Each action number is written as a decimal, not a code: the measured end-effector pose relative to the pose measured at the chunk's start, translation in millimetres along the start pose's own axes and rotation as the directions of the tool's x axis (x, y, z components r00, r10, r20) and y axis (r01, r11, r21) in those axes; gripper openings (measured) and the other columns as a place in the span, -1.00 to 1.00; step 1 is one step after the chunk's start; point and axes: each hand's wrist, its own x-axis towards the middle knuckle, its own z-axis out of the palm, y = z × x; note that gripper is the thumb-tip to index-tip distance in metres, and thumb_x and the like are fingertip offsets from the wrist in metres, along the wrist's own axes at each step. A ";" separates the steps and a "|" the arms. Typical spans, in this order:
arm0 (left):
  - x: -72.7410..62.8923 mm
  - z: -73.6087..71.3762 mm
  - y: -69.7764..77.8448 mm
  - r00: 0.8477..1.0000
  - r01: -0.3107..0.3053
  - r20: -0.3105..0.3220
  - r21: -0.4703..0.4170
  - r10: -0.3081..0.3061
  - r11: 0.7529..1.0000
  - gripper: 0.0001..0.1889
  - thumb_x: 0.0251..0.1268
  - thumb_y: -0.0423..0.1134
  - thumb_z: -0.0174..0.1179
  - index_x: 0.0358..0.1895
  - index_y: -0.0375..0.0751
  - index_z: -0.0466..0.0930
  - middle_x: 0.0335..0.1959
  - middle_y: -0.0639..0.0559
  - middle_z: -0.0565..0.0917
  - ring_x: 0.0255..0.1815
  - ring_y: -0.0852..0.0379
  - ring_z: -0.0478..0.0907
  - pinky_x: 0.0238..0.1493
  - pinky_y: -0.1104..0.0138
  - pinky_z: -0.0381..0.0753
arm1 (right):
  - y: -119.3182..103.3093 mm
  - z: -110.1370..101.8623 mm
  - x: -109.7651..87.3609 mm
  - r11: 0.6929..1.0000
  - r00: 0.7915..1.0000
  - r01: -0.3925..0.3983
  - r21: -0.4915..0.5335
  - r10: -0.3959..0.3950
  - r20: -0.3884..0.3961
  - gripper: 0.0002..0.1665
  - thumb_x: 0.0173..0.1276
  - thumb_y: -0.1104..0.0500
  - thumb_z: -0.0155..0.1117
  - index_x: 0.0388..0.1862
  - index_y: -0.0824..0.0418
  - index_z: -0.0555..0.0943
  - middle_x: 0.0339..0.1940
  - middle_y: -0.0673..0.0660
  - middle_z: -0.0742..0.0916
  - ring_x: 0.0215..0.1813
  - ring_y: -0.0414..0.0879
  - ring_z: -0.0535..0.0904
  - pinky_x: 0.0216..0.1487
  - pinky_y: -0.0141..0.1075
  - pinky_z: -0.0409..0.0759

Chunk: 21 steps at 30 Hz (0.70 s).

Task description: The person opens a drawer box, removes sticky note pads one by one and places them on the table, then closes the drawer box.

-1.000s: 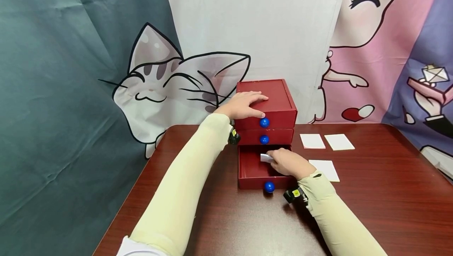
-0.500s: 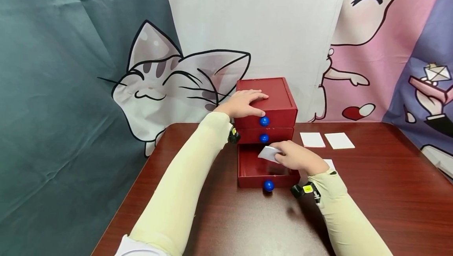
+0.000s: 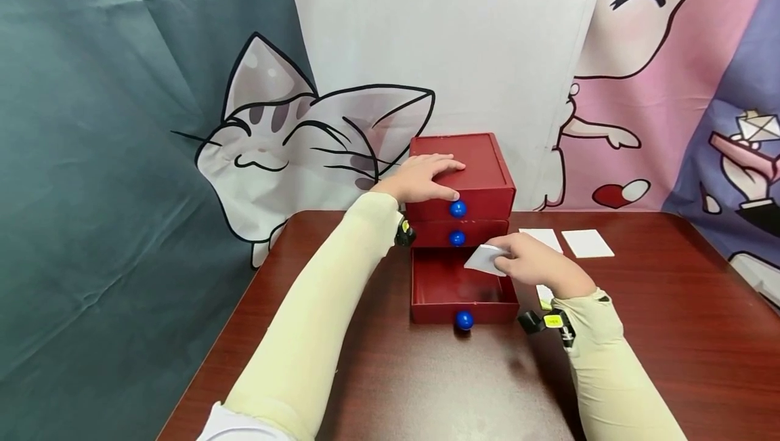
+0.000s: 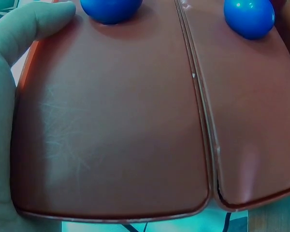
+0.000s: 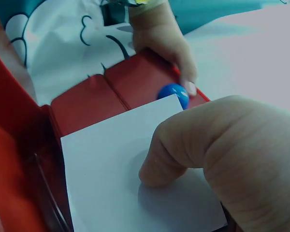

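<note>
My right hand pinches a white square paper over the right side of the open bottom drawer. The right wrist view shows the thumb pressed on the flat face of the paper; the fingers behind it are hidden. On top of the red drawer box rests my left hand, its fingers spread and its thumb at the front edge beside the top blue knob. The upper two drawers are shut; the left wrist view shows the top drawer's front close up.
Right of the box, white paper squares lie on the brown table: one in full view, another partly behind my right hand, a third mostly covered by it. A printed cloth hangs behind the table.
My right hand has lifted the white paper up from inside the bottom drawer and moved it to the right. The left hand has stayed on the box.
</note>
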 end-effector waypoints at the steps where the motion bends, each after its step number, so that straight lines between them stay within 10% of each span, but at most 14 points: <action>1: 0.1 -0.4 0.0 1.000 -0.001 0.000 0.001 0.001 1.000 -0.27 0.33 0.24 0.13 0.56 0.21 0.26 0.62 0.10 0.15 0.63 0.13 -0.01 0.59 0.05 -0.14 | 1.7 -2.2 -1.5 1.000 1.000 -0.013 0.008 0.013 -0.005 -0.72 0.32 0.32 0.21 -0.01 0.25 0.71 -0.31 0.00 0.75 -0.32 -0.16 0.59 -0.25 -0.23 0.63; 21: -0.7 0.2 -1.8 1.000 -0.009 0.003 -0.005 0.009 1.000 -0.26 0.33 0.24 0.14 0.56 0.21 0.25 0.62 0.11 0.14 0.63 0.15 -0.02 0.59 0.08 -0.14 | 58.3 -34.2 -51.9 0.975 0.976 -0.217 -0.036 0.216 -0.039 -0.70 0.35 0.36 0.12 -0.04 0.40 0.72 -0.38 0.10 0.76 -0.37 -0.12 0.56 -0.37 -0.26 0.56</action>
